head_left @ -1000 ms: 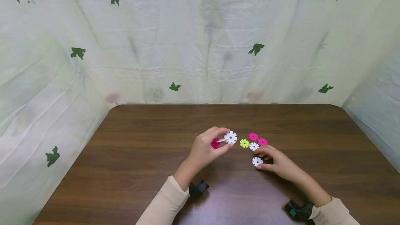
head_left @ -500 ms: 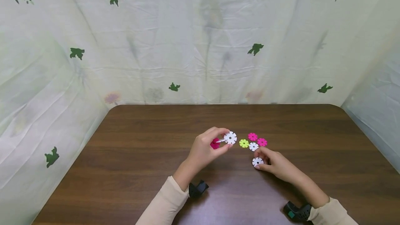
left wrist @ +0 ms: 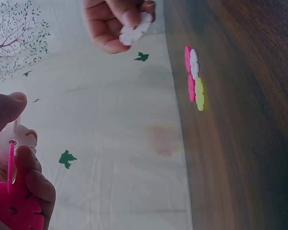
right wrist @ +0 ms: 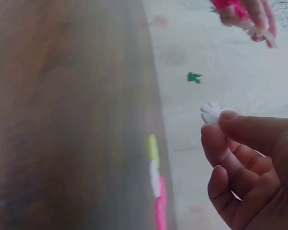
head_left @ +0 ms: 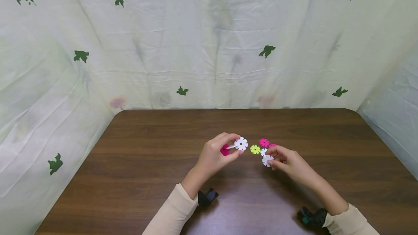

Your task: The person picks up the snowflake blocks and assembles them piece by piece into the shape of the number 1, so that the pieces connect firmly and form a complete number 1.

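Observation:
My left hand (head_left: 213, 154) grips a small joined piece made of notched plastic discs. A white disc (head_left: 241, 143) faces up between thumb and index finger, and a pink disc (left wrist: 17, 207) sits below it in the left wrist view, linked by slots. My right hand (head_left: 290, 162) pinches a single white notched disc (right wrist: 211, 113) between thumb and fingers, raised above the table. In the head view this disc overlaps a white disc (head_left: 263, 152) lying on the table.
Beside that lie a yellow-green disc (head_left: 255, 149) and a pink disc (head_left: 264, 142); another pink disc (head_left: 272, 145) is partly behind my right fingers. The brown wooden table (head_left: 147, 177) ends at a pale patterned curtain (head_left: 196, 39).
The right hand has lifted the white disc off the table and moved it slightly away from me, toward the loose discs. My left hand and its joined discs have stayed in place.

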`<action>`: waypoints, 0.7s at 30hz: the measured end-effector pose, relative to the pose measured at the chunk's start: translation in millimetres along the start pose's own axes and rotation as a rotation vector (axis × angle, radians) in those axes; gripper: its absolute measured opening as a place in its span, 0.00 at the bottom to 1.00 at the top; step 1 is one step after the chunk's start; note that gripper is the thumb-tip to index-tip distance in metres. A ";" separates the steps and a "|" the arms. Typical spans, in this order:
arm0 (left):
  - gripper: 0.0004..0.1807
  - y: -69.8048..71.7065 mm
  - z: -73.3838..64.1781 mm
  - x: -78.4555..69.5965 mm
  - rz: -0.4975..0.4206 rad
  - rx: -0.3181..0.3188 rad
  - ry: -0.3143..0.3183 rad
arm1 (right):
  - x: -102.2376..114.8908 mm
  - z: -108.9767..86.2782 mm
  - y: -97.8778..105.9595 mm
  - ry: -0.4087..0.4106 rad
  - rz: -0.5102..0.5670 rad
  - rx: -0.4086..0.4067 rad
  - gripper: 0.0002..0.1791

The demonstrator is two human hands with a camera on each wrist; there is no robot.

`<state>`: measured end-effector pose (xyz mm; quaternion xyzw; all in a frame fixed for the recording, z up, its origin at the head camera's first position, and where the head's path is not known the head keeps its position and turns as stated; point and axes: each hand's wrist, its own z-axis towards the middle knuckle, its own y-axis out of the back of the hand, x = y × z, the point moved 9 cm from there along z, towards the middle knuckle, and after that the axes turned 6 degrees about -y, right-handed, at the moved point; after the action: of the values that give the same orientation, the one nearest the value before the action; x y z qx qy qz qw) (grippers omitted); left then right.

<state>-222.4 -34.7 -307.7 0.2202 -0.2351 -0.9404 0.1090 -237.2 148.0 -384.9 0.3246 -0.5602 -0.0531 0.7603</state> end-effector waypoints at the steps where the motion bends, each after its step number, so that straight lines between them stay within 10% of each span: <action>1: 0.18 -0.1 0.0 0.0 0.001 0.001 0.000 | 2.7 0.8 2.0 0.000 -0.003 -0.014 0.10; 21: 0.19 -0.8 -0.5 0.7 0.002 0.011 0.000 | 75.0 18.7 20.8 0.146 -0.056 -0.181 0.11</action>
<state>-222.9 -34.5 -308.8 0.2207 -0.2405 -0.9389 0.1090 -232.1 122.9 -309.1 0.2734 -0.4870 -0.1008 0.8234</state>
